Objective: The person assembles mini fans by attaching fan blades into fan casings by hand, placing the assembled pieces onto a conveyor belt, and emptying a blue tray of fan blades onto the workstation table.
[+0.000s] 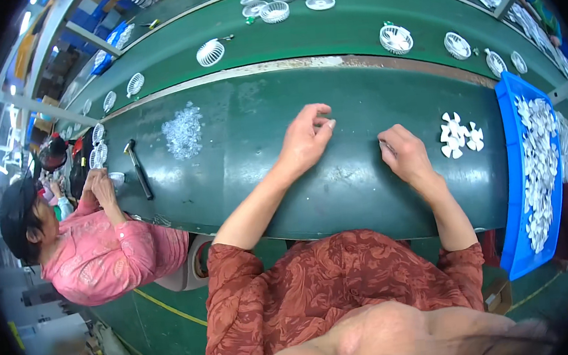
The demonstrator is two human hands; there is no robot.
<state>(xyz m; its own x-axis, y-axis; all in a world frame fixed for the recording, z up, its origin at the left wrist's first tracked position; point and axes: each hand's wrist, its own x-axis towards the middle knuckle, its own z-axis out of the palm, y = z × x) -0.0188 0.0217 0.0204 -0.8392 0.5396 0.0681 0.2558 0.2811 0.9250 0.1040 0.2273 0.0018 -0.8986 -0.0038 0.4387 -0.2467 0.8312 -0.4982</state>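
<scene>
My left hand (pixel 306 137) is over the middle of the green worktable (pixel 252 200). Its fingers are loosely curved, with a gap between them and the thumb, and nothing shows in it. To its right, my right hand (pixel 405 154) is closed, fingertips against the thumb. A small dark sliver shows at its fingertips, too small to name. Nearest to the right hand is a small group of white plastic fan blades (pixel 454 136) on the table. Left of my left hand lies a heap of small clear plastic pieces (pixel 183 130).
A blue tray (pixel 512 179) full of white fan blades stands at the right. A hammer (pixel 138 169) lies near a co-worker in a pink top (pixel 113 257) at the left. Beyond the table, a green conveyor belt (pixel 326 37) carries round white fan cages (pixel 210 52).
</scene>
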